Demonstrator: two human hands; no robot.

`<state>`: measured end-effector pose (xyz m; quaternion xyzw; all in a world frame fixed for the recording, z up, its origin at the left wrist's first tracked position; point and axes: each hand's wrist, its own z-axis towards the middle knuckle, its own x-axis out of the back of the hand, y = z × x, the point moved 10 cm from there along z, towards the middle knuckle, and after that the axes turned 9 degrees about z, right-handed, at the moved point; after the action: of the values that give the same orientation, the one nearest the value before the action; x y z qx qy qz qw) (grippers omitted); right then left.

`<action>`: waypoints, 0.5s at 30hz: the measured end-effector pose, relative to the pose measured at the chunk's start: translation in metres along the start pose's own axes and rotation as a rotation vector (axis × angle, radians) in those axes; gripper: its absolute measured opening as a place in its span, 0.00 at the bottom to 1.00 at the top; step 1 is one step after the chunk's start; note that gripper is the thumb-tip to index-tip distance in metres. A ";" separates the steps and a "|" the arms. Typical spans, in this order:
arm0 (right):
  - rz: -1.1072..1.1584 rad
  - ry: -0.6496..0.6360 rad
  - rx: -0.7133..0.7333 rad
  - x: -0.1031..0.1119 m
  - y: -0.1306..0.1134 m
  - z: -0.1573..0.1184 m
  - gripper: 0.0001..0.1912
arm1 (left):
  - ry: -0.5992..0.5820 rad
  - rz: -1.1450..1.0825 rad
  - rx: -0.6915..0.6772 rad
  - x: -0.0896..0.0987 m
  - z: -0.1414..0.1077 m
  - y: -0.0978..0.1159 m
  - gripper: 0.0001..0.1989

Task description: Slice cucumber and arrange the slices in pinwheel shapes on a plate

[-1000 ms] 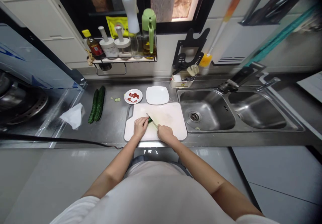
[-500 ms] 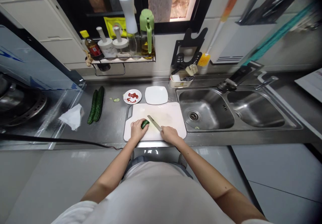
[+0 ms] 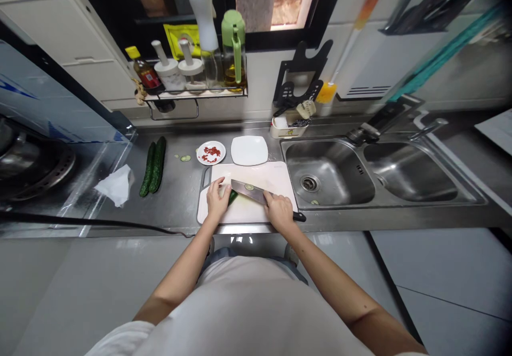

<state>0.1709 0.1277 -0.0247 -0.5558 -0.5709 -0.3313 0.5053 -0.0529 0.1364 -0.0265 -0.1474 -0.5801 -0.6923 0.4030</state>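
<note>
My right hand [image 3: 279,212] is wrapped around a kitchen knife [image 3: 256,193], its black handle end sticking out past the palm. The wide blade lies tilted with its flat face up, and a thin pale-green cucumber slice [image 3: 249,187] clings to it. Close to the blade's tip is my left hand [image 3: 218,200], thumb and fingers apart. Between that hand and the blade shows a dark green cucumber piece [image 3: 232,196], partly hidden by both. Beneath everything is a white cutting board [image 3: 244,216] with a grey edge.
Behind the board stand a small plate [image 3: 203,148] of chopped red bits and a white square plate [image 3: 248,150]. Two whole cucumbers [image 3: 153,166] and a crumpled tissue [image 3: 116,185] lie left. A double sink [image 3: 332,172] is at right; a bottle rack [image 3: 196,94] hangs above.
The knife has turned from edge-down to flat, showing its broad face and a slice on it. My left fingers have loosened from the cucumber piece and lifted near the tip.
</note>
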 end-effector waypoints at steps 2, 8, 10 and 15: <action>0.006 0.010 0.015 0.001 0.000 -0.001 0.25 | -0.038 0.069 -0.082 -0.002 0.004 0.017 0.18; 0.012 0.046 0.074 0.004 0.000 -0.003 0.27 | -0.213 0.247 -0.240 -0.021 0.008 0.049 0.18; 0.012 0.051 0.089 0.004 0.000 -0.004 0.27 | -0.248 0.255 -0.242 -0.027 0.011 0.050 0.17; 0.017 0.058 0.129 0.004 -0.002 -0.006 0.26 | -0.363 0.208 -0.207 -0.042 0.020 0.045 0.09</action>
<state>0.1707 0.1233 -0.0193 -0.5172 -0.5714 -0.3056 0.5591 0.0013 0.1707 -0.0187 -0.3691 -0.5507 -0.6651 0.3438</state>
